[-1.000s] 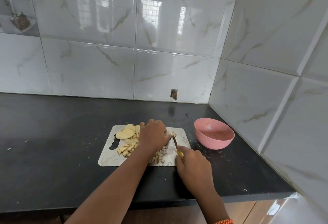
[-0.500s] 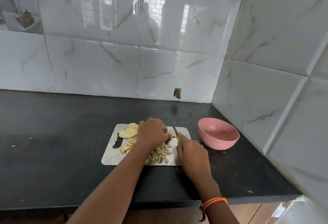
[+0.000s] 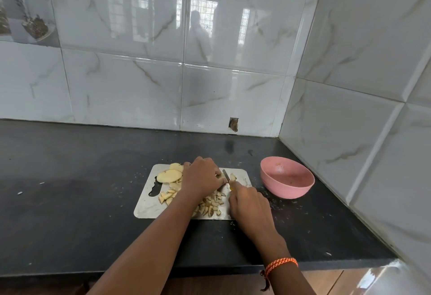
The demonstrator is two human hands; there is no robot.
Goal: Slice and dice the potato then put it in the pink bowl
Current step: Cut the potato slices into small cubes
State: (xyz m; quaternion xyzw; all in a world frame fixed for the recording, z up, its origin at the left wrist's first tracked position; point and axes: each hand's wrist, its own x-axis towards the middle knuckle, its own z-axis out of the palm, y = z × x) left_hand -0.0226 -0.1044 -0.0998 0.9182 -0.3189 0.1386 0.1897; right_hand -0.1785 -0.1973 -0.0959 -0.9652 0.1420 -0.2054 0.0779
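Glossy marble tiles back a dark counter (image 3: 70, 201) carrying a steel cutting board (image 3: 147, 203). Left hand (image 3: 201, 176) curls over firm, wet-slippery potato slices (image 3: 169, 175); right hand (image 3: 250, 206) grips the knife (image 3: 225, 175). Dice (image 3: 210, 203) look light, best scooped toward the pink bowl (image 3: 287, 180).

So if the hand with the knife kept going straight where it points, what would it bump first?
Probably the small potato piece beside the knife tip, then the back wall. The right hand points away along the cutting board; depth is unclear.

Glossy marble-look wall tiles (image 3: 233, 98), matt black stone counter (image 3: 70, 201), scuffed metal cutting board (image 3: 147, 206) (dull sheen), smooth pink plastic bowl (image 3: 289, 187).
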